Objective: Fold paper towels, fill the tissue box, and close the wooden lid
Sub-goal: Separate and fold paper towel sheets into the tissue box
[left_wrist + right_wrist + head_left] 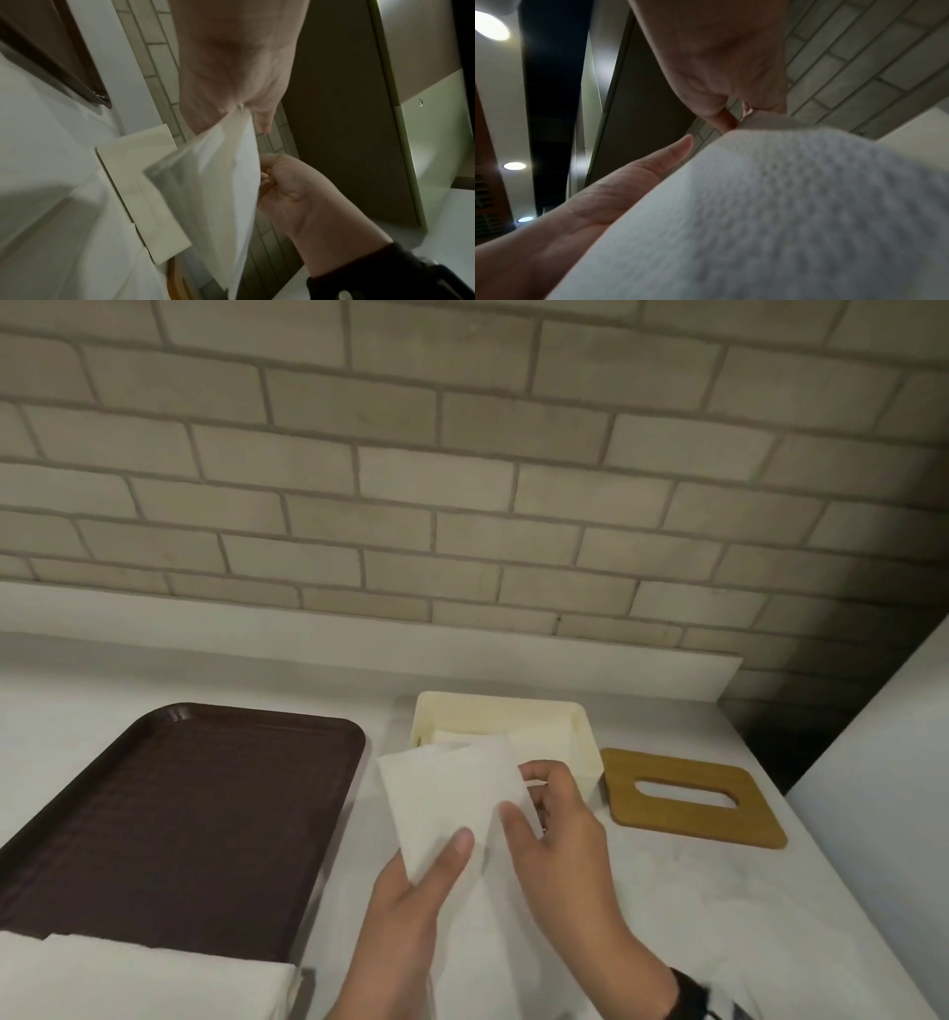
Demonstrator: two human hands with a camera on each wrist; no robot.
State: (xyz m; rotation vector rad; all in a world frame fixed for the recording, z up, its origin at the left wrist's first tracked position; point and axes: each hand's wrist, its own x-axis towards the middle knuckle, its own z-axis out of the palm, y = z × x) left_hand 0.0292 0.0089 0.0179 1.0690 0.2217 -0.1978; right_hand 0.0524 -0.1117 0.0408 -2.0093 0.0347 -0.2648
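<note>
A white paper towel [447, 793], partly folded, is held up in front of the cream tissue box [583, 747]. My left hand [441, 860] pinches its near lower corner, thumb on top. My right hand [524, 793] pinches its right edge. More of the towel trails toward me between my arms. Folded white towels lie inside the open box. To the right of the box, the wooden lid [688, 819] with its oval slot lies flat on the counter. The left wrist view has the towel [226, 182] hanging from my left hand [241, 115]. The towel [782, 203] fills the right wrist view.
A dark brown tray [195, 814] lies at the left, with a stack of white paper towels [133, 983] on its near end. A brick wall [462, 480] rises behind the white counter [719, 916]. A pale cabinet side [883, 788] stands at the right.
</note>
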